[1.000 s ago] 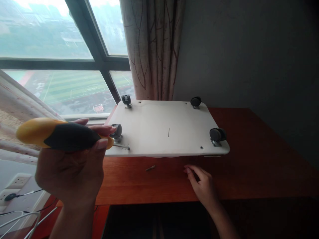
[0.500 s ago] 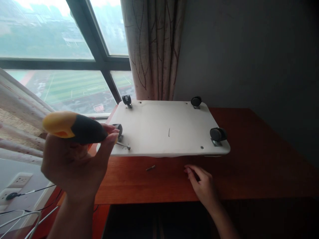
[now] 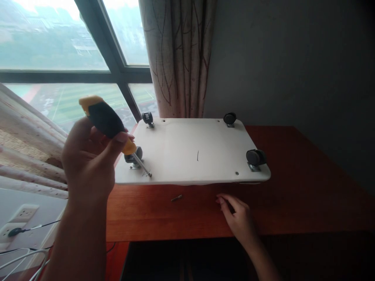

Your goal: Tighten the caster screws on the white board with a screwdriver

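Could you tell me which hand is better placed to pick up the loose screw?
Probably the right hand: it rests on the desk near the screw; the left hand grips the screwdriver.

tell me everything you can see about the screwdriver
The screwdriver has a fat handle, yellow at both ends with a black grip band that looks rubbery, and a thin bare metal shaft. The left hand grips the handle. The tool tilts, butt up and to the left, tip down on the white board near its front left caster.
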### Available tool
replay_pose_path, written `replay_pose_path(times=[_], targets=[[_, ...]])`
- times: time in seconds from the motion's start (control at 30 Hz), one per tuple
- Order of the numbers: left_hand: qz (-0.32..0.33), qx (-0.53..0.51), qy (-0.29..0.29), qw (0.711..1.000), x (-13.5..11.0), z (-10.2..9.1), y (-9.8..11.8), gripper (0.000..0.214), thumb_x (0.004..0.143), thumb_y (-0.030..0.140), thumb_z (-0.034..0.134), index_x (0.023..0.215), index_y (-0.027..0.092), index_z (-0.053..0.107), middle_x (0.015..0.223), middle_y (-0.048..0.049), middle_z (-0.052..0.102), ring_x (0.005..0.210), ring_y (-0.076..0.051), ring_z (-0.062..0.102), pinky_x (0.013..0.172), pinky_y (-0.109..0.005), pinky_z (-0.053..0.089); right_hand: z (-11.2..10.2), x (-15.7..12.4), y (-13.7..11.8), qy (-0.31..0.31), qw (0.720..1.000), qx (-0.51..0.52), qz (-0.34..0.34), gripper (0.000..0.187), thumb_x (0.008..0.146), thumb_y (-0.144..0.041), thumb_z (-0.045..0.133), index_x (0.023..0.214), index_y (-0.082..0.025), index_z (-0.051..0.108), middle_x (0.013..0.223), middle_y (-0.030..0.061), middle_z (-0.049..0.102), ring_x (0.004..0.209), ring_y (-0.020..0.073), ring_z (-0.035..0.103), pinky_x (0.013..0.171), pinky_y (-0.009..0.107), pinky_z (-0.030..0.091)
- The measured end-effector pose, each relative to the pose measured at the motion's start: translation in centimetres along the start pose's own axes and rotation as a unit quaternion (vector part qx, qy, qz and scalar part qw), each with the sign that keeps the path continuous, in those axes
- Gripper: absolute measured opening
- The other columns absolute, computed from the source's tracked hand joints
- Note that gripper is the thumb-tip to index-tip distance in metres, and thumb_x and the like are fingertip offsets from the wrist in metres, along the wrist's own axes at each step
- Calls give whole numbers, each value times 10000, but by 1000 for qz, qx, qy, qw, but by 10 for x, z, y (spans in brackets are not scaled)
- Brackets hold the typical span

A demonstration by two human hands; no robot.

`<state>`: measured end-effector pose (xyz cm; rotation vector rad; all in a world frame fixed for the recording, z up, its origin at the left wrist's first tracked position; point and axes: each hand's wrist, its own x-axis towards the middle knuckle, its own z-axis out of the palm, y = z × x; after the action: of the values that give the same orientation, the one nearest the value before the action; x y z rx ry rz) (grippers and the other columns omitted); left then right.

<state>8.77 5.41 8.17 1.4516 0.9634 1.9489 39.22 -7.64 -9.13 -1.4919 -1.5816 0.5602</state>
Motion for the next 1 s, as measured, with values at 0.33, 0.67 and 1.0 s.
replay_pose_path(times=[0.33, 0.67, 1.0], targets=[[3, -132, -51, 990, 1, 6, -1, 237, 859, 307, 751, 1061, 202, 683, 919, -65, 720, 697, -215, 690, 630, -356, 584, -1, 0, -2, 0, 1000, -6, -3, 219, 979, -270, 531, 1013, -218, 741, 938, 63, 776, 850, 210, 751, 777, 320, 614], [-39, -160, -20, 986, -2, 18, 2, 279, 860, 455, 739, 947, 197, 683, 817, -43, 656, 675, -162, 576, 616, -285, 506, 0, 0, 0, -3, 1000, -4, 0, 222, 979, -274, 526, 1015, -221, 739, 938, 71, 774, 843, 220, 748, 772, 331, 615], [-81, -171, -13, 982, -1, 18, 5, 395, 851, 477, 717, 1084, 158, 729, 817, -70, 644, 743, -190, 575, 697, -329, 534, 0, 0, 0, -6, 1000, 0, 0, 211, 977, -244, 528, 1027, -217, 732, 930, 60, 770, 847, 209, 744, 779, 319, 603]])
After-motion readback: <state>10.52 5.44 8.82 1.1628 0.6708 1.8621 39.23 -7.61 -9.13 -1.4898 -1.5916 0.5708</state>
